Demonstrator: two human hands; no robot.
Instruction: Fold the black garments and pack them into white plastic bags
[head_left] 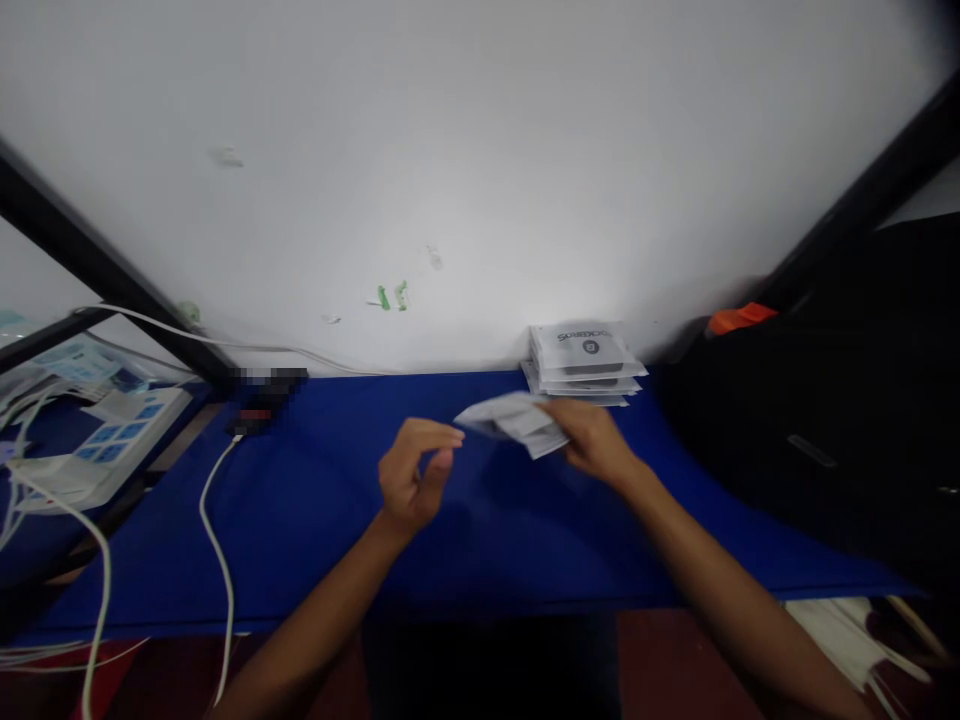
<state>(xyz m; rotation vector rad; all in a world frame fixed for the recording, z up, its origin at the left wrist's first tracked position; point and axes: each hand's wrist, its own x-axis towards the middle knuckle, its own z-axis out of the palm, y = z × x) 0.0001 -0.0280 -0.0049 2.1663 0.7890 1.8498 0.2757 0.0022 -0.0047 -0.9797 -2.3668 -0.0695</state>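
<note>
My right hand (596, 440) grips the right end of a white, translucent plastic pouch (514, 418), which is held above the blue table and blurred by motion. Close to the pouch's left tip is my left hand (416, 475), its fingers curved and its thumb apart from them, with nothing seen between. Behind the pouch, against the white wall, lies a stack of similar white pouches (589, 352); dark printing and a round logo show on the top one. What the held pouch contains cannot be made out.
A blue cloth (315, 530) covers the table. At left are a white power strip (139, 435), a dark device (266, 400) with a white cable (210, 500), and more cables. A black bag (810, 420) and an orange item (742, 318) are at right.
</note>
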